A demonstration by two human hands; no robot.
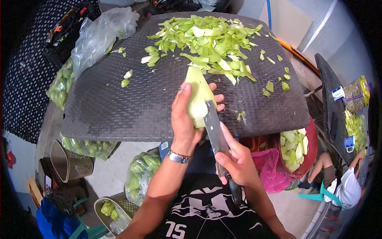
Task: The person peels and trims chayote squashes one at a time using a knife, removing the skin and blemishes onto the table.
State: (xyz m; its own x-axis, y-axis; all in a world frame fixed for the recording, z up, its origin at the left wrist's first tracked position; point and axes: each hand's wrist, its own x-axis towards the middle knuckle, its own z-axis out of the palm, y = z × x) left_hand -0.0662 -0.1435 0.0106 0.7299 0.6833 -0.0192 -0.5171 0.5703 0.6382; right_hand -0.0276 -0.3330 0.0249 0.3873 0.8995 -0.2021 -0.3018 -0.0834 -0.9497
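Observation:
My left hand (185, 107) is wrapped round a peeled, pale green vegetable (195, 91) that looks like a chayote, tapering at its far end. My right hand (236, 161) grips a kitchen knife (216, 131) where the blade meets the dark handle, thumb lying along the blade. The blade's tip end rests against the near, whitish part of the chayote. Both hands are above the near edge of a dark woven tabletop (131, 103). A heap of green peelings (203, 36) lies beyond them.
Right of my hands, a red tub (313, 147) holds peeled pieces beside a pink plastic bag (272, 171). Bags of green vegetables (141, 175) and woven baskets (71, 161) stand below and left. Another person (346, 185) works at a second table far right.

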